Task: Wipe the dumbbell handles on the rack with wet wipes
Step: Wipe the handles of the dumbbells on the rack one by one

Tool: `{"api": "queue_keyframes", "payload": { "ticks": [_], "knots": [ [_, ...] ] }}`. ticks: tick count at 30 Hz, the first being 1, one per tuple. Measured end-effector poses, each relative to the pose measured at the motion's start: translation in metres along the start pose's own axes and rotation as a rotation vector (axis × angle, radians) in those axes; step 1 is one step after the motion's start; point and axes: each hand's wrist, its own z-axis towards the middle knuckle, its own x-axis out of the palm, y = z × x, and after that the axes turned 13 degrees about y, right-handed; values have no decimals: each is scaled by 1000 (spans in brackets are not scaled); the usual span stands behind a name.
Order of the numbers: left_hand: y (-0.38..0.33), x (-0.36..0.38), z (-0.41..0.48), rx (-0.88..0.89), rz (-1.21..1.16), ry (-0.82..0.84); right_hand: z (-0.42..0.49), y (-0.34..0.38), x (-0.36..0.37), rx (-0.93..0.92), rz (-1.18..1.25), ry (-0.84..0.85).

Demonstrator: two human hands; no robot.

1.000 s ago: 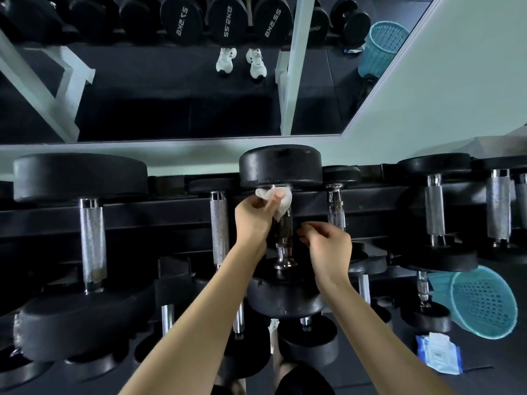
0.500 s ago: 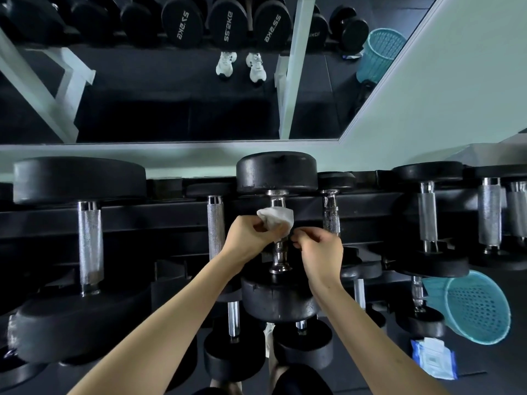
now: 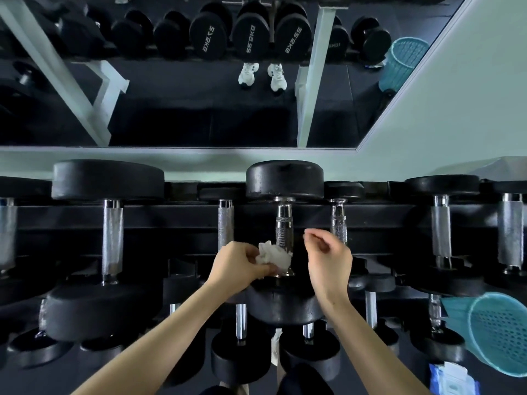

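A black dumbbell lies on the top tier of the rack (image 3: 385, 220) in the middle of the view, its chrome knurled handle (image 3: 283, 226) bare along the upper half. My left hand (image 3: 238, 266) grips a crumpled white wet wipe (image 3: 273, 256) against the lower end of that handle. My right hand (image 3: 328, 260) hovers just right of the handle with fingers loosely curled and holds nothing. More chrome-handled dumbbells sit on both sides, such as a big one (image 3: 112, 240) at the left.
A teal mesh bin (image 3: 497, 332) lies tipped at the lower right, with a blue pack of wet wipes (image 3: 452, 379) on the floor below it. Lower tiers hold smaller dumbbells (image 3: 241, 323). A wall mirror (image 3: 199, 109) behind the rack reflects weights and white shoes.
My left hand slid the wipe down the handle from the upper end to the lower end. My right hand let go of the handle and drew off to the right.
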Motion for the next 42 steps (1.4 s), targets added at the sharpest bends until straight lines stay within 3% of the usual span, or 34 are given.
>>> {"api": "queue_keyframes", "payload": {
  "ticks": [4,6,11,15,20,26,29,32,42],
  "knots": [
    [-4,-9,-10,3,21,-88,-16,1,-3,-417,-274,149],
    [-5,-14,-16,7,8,-89,-18,1,-1,-511,-346,295],
    [-2,-29,-34,51,-135,-5,-18,14,12,-402,-306,644],
    [9,-50,-43,66,-214,19,-19,27,30,-251,-193,731],
    [36,-80,-49,115,-312,79,-30,29,62,-62,4,591],
    [74,-116,-35,196,-323,25,-34,23,116,-370,-527,-170],
    [89,-131,-23,264,-213,-53,-25,18,152,-250,-746,-95],
    [87,-139,-13,297,-126,-80,-28,8,171,-80,-548,4],
    [31,-144,41,436,97,-108,3,6,194,-83,-236,-218]
  ]
}}
